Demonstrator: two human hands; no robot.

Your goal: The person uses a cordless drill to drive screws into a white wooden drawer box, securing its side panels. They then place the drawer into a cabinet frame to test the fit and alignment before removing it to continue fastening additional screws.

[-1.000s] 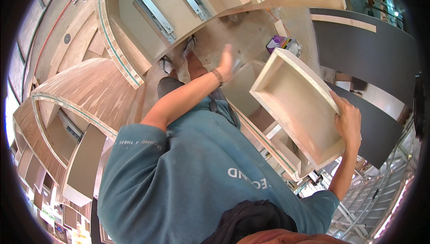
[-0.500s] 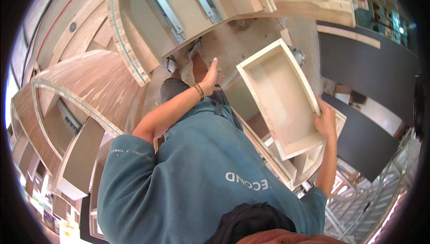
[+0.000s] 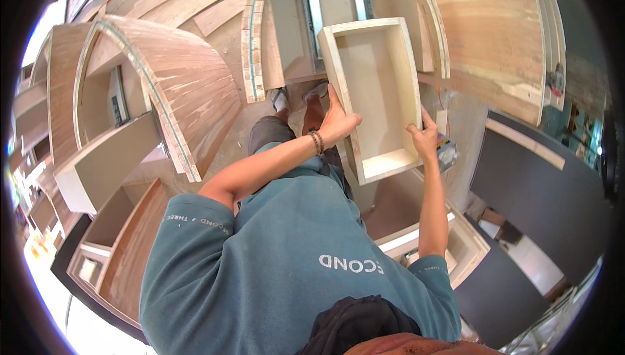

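Between my two hands is a pale wooden drawer box (image 3: 374,88), its open side toward me. My left hand (image 3: 337,124) grips its left wall near the lower corner, thumb over the edge. On the opposite wall, my right hand (image 3: 423,135) has its thumb over the rim, with the other fingers on the outer side. Beyond the drawer stands a curved wooden cabinet (image 3: 291,23), open toward me. Metal drawer slides (image 3: 314,13) run along its inside, and the drawer's far end overlaps the cabinet opening in view.
At left stands another curved slatted cabinet (image 3: 189,62), with a drawer (image 3: 111,159) in front of it. Dark panels (image 3: 540,185) lie at right. A further wooden box (image 3: 465,247) sits by my right forearm. Wooden strips (image 3: 224,13) lie at the far left.
The drawer has moved up and away from my body, toward the cabinet, and turned straighter. My left hand, free before, now holds its left side. My view has shifted too.
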